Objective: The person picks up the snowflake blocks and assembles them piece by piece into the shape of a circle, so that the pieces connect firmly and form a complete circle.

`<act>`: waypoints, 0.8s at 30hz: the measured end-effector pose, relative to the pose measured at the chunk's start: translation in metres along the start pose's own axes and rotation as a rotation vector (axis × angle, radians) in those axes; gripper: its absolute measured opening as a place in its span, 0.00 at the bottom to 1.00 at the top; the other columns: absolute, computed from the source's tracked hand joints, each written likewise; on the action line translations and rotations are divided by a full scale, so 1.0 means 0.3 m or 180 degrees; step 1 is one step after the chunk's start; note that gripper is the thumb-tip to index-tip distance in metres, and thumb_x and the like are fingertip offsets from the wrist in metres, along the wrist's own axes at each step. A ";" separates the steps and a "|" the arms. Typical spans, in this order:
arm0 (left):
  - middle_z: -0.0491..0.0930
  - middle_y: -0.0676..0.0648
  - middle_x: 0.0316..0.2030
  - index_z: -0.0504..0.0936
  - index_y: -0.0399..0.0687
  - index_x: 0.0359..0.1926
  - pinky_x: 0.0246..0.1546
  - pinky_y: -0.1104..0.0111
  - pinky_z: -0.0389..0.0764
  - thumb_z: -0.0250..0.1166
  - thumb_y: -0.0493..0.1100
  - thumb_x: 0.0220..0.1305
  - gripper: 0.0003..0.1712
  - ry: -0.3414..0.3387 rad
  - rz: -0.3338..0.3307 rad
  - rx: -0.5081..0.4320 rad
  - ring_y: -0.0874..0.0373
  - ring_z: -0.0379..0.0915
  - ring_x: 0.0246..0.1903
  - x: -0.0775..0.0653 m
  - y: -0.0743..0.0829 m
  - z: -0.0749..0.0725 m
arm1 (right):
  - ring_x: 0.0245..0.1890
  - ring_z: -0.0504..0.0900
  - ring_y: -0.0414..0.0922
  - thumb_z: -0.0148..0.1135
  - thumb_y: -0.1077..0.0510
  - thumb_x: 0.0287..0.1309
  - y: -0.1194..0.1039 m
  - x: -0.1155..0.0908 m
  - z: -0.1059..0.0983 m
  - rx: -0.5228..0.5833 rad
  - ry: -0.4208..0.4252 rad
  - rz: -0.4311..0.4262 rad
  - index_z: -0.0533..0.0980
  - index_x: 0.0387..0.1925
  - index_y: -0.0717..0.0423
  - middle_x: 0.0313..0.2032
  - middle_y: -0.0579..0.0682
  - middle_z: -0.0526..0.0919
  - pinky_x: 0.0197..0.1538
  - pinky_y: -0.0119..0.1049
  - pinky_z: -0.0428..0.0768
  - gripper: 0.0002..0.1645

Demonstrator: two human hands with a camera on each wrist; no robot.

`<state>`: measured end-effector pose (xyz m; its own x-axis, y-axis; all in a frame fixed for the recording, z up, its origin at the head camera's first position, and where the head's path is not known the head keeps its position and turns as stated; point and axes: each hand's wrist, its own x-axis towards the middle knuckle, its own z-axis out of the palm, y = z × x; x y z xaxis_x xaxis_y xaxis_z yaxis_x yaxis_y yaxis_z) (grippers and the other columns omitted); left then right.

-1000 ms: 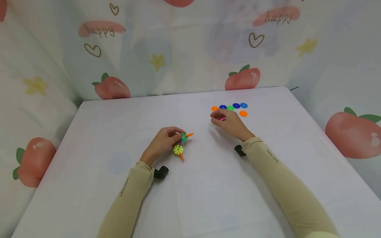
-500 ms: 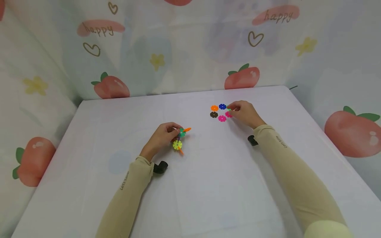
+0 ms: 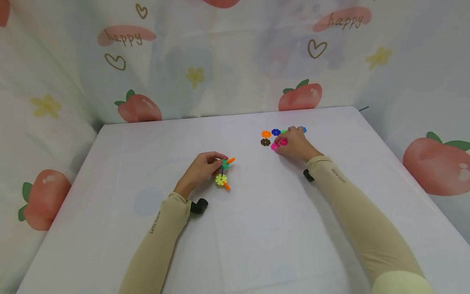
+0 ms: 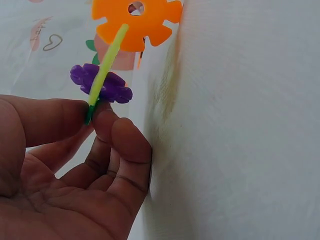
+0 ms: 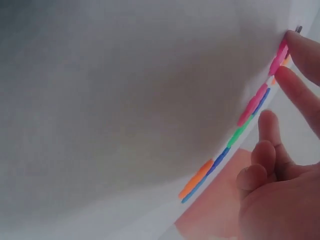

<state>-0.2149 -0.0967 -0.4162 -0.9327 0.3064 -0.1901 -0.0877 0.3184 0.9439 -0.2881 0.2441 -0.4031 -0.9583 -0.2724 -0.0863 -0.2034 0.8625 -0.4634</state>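
Near the table's middle my left hand (image 3: 202,169) pinches a small chain of notched plastic snowflake discs by its green disc (image 3: 225,164). A yellow disc (image 3: 221,179), a purple disc (image 4: 101,83) and orange discs (image 4: 132,25) are slotted into this chain. Farther right, my right hand (image 3: 296,145) has thumb and a finger at opposite edges of a pink disc (image 5: 280,56), pinching it where it lies flat on the table. Beside it under the hand is a second pink disc (image 3: 284,142). The other fingers of the right hand are bent and hold nothing.
Loose discs lie around the right hand: orange (image 3: 266,134), dark blue (image 3: 276,132), brown (image 3: 265,142), green (image 5: 240,131) and light blue (image 3: 302,129), plus another orange disc (image 5: 196,179). The white table (image 3: 257,228) meets a printed cloth backdrop (image 3: 227,94) behind.
My right hand first moved right across the loose discs, then came back left and down to the pink disc. The left hand stays nearly in place with the chain, slightly raised.
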 end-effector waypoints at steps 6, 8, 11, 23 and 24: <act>0.76 0.46 0.32 0.86 0.41 0.57 0.38 0.67 0.71 0.58 0.37 0.81 0.13 -0.0027 -0.0011 0.0028 0.54 0.71 0.33 0.003 0.004 0.005 | 0.56 0.70 0.63 0.70 0.65 0.67 -0.012 -0.006 0.007 0.0286 0.0069 -0.0068 0.75 0.50 0.70 0.49 0.67 0.77 0.60 0.56 0.75 0.16; 0.77 0.47 0.32 0.86 0.40 0.56 0.37 0.67 0.71 0.59 0.38 0.81 0.13 -0.0040 -0.0016 0.0050 0.55 0.71 0.33 0.005 0.002 0.006 | 0.51 0.74 0.61 0.68 0.68 0.67 -0.020 -0.008 0.011 0.0436 0.0090 -0.0095 0.73 0.49 0.70 0.46 0.65 0.78 0.58 0.53 0.76 0.15; 0.77 0.46 0.32 0.86 0.40 0.57 0.38 0.67 0.71 0.60 0.38 0.81 0.13 -0.0054 -0.0027 0.0118 0.55 0.71 0.33 0.008 0.000 0.005 | 0.48 0.76 0.59 0.66 0.69 0.69 -0.033 -0.010 0.022 0.0595 0.0134 -0.0076 0.73 0.49 0.68 0.45 0.64 0.78 0.57 0.51 0.77 0.12; 0.81 0.46 0.36 0.86 0.38 0.56 0.38 0.68 0.74 0.61 0.37 0.80 0.12 -0.0033 -0.0134 0.0061 0.55 0.72 0.33 -0.001 0.017 0.010 | 0.47 0.83 0.56 0.63 0.65 0.74 -0.120 -0.040 0.079 0.1458 0.0080 0.0083 0.77 0.54 0.66 0.50 0.62 0.81 0.46 0.35 0.82 0.11; 0.81 0.47 0.36 0.86 0.39 0.55 0.38 0.68 0.74 0.61 0.38 0.80 0.12 -0.0027 -0.0141 0.0068 0.56 0.72 0.33 -0.001 0.017 0.010 | 0.45 0.84 0.55 0.63 0.65 0.74 -0.130 -0.042 0.086 0.1540 0.0038 0.0089 0.77 0.54 0.66 0.50 0.62 0.80 0.44 0.33 0.82 0.12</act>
<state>-0.2140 -0.0925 -0.4120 -0.9251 0.2991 -0.2340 -0.1214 0.3510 0.9285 -0.2628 0.2029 -0.4067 -0.9649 -0.2444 -0.0958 -0.0634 0.5712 -0.8183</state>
